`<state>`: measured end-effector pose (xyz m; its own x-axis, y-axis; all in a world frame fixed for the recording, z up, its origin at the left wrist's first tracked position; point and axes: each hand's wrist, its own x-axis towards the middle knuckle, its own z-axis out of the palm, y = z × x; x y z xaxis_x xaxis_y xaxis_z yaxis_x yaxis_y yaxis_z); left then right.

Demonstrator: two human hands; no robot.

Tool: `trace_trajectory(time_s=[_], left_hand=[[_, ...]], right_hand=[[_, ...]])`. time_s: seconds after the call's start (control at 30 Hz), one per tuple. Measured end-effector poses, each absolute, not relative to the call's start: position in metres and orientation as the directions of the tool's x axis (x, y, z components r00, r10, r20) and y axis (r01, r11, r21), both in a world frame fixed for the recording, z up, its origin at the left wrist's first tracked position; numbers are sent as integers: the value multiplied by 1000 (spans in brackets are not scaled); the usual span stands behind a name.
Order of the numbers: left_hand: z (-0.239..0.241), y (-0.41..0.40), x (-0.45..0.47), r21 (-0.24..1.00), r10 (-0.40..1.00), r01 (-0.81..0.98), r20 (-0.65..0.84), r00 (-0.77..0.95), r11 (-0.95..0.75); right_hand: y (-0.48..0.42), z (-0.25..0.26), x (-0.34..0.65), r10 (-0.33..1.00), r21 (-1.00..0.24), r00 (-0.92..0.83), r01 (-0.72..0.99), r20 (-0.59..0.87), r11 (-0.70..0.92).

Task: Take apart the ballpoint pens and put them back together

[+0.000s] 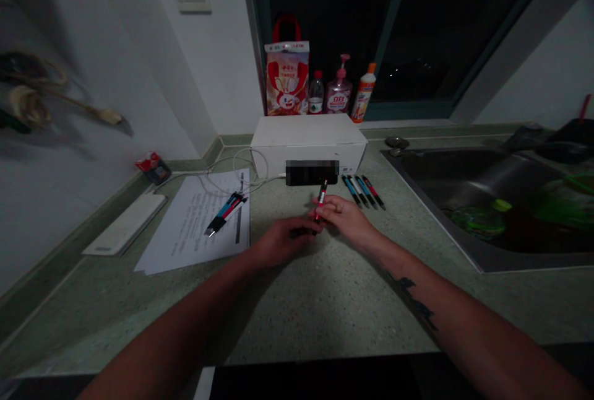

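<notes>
A red and black pen (322, 194) stands nearly upright above the counter, pinched in the fingers of my right hand (346, 217). My left hand (285, 240) is closed at the pen's lower end, its fingertips meeting those of the right; the pen's tip is hidden there. Just beyond the hands, a dark phone (312, 174) leans against a white box (306, 134). To the right of the phone, several blue, white and red pens (363, 192) lie side by side. More pens (226, 213) lie in a bunch on printed sheets (185, 226) to the left.
A white cable (208, 172) loops across the sheets to the phone. At the left are a flat white board (125, 225) and a small red and dark packet (153, 168). A steel sink (464, 245) is at the right. Bottles (338, 93) and a bag (286, 81) stand behind the box.
</notes>
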<state>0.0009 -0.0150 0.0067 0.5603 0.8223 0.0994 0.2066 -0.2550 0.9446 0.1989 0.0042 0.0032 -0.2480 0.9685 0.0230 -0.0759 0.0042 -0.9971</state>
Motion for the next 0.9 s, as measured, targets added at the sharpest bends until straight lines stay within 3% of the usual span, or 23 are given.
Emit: trace_trajectory(time_s=[0.1, 0.17, 0.27, 0.37, 0.53, 0.73, 0.8, 0.9], left_hand=[[6, -14, -1, 927, 823, 257, 89, 561, -275], [6, -13, -3, 908, 830, 296, 91, 551, -296], [7, -10, -6, 888, 839, 318, 123, 530, -331], [5, -8, -7, 873, 839, 326, 154, 522, -363], [5, -7, -8, 862, 827, 319, 182, 532, -395], [6, -7, -9, 833, 828, 345, 215, 517, -432], [7, -4, -10, 814, 858, 398, 217, 465, -422], [14, 4, -18, 715, 938, 616, 178, 296, -330]], right_hand=[[12, -2, 206, 976, -993, -198, 63, 90, 104], [21, -2, 221, 981, -945, -66, 266, 182, 193], [32, 3, 250, 922, -701, 92, 679, 375, 217], [38, 9, 275, 915, -493, 165, 869, 368, 41], [44, 7, 283, 932, -316, 244, 936, 268, -154], [49, 1, 278, 935, -248, 256, 949, 244, -195], [47, 3, 279, 932, -245, 254, 950, 260, -191], [43, 7, 280, 924, -263, 250, 949, 288, -175]])
